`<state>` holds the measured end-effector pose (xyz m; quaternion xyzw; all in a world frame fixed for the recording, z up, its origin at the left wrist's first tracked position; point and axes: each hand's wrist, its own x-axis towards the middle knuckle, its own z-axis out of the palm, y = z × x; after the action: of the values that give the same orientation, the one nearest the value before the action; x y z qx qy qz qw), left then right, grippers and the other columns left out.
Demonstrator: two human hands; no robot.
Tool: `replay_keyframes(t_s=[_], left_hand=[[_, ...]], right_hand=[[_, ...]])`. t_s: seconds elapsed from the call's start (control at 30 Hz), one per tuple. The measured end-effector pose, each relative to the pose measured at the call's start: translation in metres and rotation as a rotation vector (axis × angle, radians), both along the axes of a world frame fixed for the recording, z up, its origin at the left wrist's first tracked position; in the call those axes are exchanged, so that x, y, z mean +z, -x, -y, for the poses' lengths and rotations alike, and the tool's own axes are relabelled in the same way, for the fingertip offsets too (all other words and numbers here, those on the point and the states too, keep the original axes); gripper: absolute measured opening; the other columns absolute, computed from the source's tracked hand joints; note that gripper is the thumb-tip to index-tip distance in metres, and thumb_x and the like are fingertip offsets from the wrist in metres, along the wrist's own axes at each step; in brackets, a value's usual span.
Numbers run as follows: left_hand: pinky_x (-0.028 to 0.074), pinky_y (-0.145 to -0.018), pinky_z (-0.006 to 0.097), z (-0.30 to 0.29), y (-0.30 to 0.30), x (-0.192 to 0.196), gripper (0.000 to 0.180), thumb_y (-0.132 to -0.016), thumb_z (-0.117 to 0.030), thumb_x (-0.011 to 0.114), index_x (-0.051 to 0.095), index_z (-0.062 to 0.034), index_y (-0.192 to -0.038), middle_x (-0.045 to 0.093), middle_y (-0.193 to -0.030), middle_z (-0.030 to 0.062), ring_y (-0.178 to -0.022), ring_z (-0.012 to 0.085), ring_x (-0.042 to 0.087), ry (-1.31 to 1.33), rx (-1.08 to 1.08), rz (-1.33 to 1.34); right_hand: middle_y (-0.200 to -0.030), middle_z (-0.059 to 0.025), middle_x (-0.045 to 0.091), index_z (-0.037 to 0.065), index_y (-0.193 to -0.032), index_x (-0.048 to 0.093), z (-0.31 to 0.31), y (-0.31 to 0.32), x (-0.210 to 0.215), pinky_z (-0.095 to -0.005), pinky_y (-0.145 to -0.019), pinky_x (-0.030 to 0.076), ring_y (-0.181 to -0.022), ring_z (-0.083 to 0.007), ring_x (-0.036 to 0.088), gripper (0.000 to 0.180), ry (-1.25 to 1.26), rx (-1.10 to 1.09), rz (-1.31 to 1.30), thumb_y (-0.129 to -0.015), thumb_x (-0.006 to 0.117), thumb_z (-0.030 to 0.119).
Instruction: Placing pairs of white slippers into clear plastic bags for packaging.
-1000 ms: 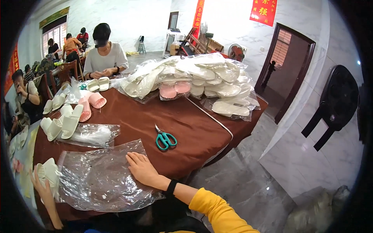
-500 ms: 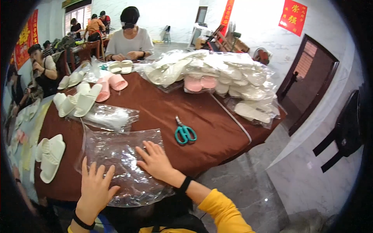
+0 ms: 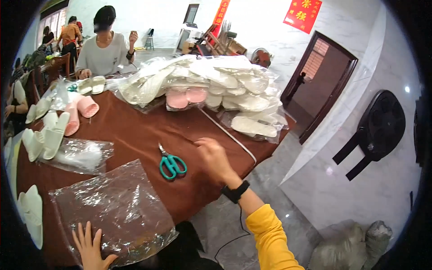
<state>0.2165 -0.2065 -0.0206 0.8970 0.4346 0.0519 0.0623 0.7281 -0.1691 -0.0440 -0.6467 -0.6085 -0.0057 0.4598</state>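
At a brown-clothed counter (image 3: 135, 130), the left hand (image 3: 92, 247) lies spread with fingers splayed, pinning the near edge of a clear plastic bag (image 3: 112, 211). To its right, the right hand (image 3: 213, 157) hovers loosely open, holding nothing, just beside green-handled scissors (image 3: 170, 163). Keeping the bag flat and pinned looks wise, so the slippery film cannot slide.

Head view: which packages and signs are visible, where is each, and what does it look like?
Plastic bag: flat, clear, near table edge, under left hand.
Bagged slippers: white and pink heap, far side.
Small bag: clear, white contents, left.
Red sign: rectangular, on the wall.
Red banner: narrow, hanging.
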Motion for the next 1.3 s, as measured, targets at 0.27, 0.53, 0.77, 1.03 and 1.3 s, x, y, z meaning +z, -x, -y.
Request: replay_keyframes(t_s=[0.27,0.53,0.77,1.03,1.3], left_hand=[[0.008,-0.118,0.059,-0.002,-0.013,-0.008,0.085,-0.076,-0.028,0.077,0.035,-0.0122,-0.149,0.019,-0.161,0.0154,-0.147,0.0408,0.014,0.018,-0.003,0.011],[0.007,-0.118,0.059,0.001,-0.009,-0.018,0.084,-0.076,-0.034,0.075,0.037,-0.0115,-0.147,0.022,-0.160,0.0157,-0.147,0.0410,0.014,-0.046,-0.015,0.014],[0.007,-0.118,0.059,-0.002,-0.012,-0.018,0.077,-0.083,-0.037,0.070,0.037,-0.0123,-0.148,0.024,-0.160,0.0136,-0.147,0.0393,0.015,-0.077,-0.003,0.026],[0.009,-0.118,0.058,0.001,-0.013,-0.016,0.079,-0.076,-0.028,0.076,0.041,-0.0117,-0.145,0.025,-0.159,0.0132,-0.146,0.0395,0.017,-0.035,0.035,0.062],[0.010,-0.113,0.068,-0.006,0.003,-0.041,0.082,-0.066,-0.047,0.081,0.052,-0.0105,-0.134,0.033,-0.151,0.0214,-0.142,0.0475,0.021,-0.080,0.013,0.126]], right_hand=[[-0.156,-0.0121,0.032,0.004,-0.090,0.075,0.058,-0.222,-0.046,-0.0613,-0.114,0.018,-0.147,-0.0374,0.018,0.020,0.458,-0.822,0.726,-0.083,0.058,0.013],[-0.112,-0.0094,0.062,0.006,-0.095,0.068,0.020,-0.231,-0.028,-0.0411,-0.087,0.048,-0.105,-0.0267,0.059,0.018,0.391,-0.636,1.007,-0.082,0.056,0.010],[-0.117,-0.0163,0.063,-0.002,-0.109,0.065,-0.008,-0.144,0.004,-0.0422,-0.092,0.049,-0.107,-0.0335,0.061,0.028,0.133,-0.256,0.664,-0.084,0.052,0.000],[-0.130,-0.0133,0.055,0.004,-0.131,0.056,0.062,-0.050,0.034,-0.0378,-0.107,0.037,-0.124,-0.0304,0.048,0.040,-0.251,-0.377,0.194,-0.091,0.057,0.003],[-0.139,-0.0048,0.042,0.031,-0.150,0.025,0.134,-0.071,-0.057,-0.0499,-0.098,0.036,-0.129,-0.0268,0.038,0.072,-0.292,-0.589,-1.117,-0.092,0.067,0.031]])
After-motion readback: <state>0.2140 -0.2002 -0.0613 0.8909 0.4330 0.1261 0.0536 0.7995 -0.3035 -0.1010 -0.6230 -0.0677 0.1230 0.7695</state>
